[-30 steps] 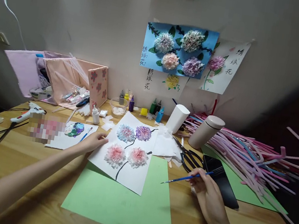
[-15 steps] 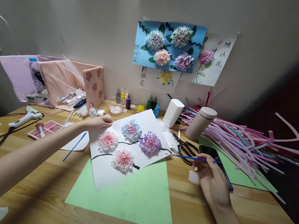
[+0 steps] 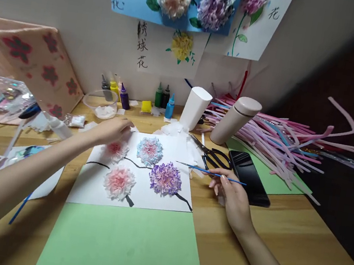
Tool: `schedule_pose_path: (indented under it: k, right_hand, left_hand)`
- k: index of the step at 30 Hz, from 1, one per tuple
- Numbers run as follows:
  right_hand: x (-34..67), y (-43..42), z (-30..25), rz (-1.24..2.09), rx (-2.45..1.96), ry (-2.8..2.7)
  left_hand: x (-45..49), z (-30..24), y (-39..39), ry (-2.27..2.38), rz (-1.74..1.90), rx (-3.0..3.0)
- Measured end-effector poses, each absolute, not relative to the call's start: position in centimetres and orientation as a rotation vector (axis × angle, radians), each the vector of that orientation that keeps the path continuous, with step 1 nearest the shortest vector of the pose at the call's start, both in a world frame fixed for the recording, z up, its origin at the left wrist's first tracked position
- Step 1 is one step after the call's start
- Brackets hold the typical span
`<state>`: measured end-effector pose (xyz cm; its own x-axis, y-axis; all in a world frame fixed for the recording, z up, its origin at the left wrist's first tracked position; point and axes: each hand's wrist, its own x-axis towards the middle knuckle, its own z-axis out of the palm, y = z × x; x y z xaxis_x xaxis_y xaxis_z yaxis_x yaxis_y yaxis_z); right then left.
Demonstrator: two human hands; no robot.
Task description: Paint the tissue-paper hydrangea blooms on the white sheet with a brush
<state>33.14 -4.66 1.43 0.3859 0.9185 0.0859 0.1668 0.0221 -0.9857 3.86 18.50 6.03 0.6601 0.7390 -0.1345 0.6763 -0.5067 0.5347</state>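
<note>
A white sheet (image 3: 150, 195) with several tissue-paper flowers in pink, blue and purple lies on the wooden table, overlapping a green paper sheet (image 3: 122, 244). My left hand (image 3: 112, 130) rests on the sheet's far left corner, fingers curled onto the paper beside a pink flower (image 3: 116, 150). My right hand (image 3: 232, 194) is closed on a thin blue paintbrush (image 3: 211, 173), its tip pointing left toward the sheet's right edge, near the purple flower (image 3: 165, 178).
Black scissors (image 3: 215, 156) and a black phone (image 3: 248, 177) lie just beyond my right hand. Small paint bottles (image 3: 164, 97), a clear bowl (image 3: 105, 104), a white cup (image 3: 195, 107) and a beige flask (image 3: 235, 120) stand by the wall. Pink foam strips (image 3: 283, 140) pile at right.
The white flower sheet has been turned and now lies square to the table edge. My left hand stayed on its corner; my right hand with the brush moved left, closer to the sheet.
</note>
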Motion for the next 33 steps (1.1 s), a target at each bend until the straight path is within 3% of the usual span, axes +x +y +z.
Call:
schedule_pose_path:
  k: [4,6,9,15,33]
  right_hand:
    - [33.6,-2.9,1.3,0.851,-1.414,-0.938]
    - [33.9,-2.3,1.2,0.863,-1.404,-0.884]
    - [34.2,-1.8,1.1,0.865,-1.396,-0.829]
    - [34.0,-1.7,0.5,0.846,-1.445,-0.833]
    - [34.0,-1.8,-0.3,0.982,-1.380,-0.746]
  left_hand:
    - [4.2,6.6,9.4,0.955,0.469,2.780]
    - [4.5,6.1,4.5,0.555,0.665,2.960]
    - [5.2,4.5,0.4,0.266,0.536,3.007]
    - [5.8,2.1,1.2,0.236,0.534,2.857]
    - [5.3,1.4,1.9,0.270,0.511,2.647]
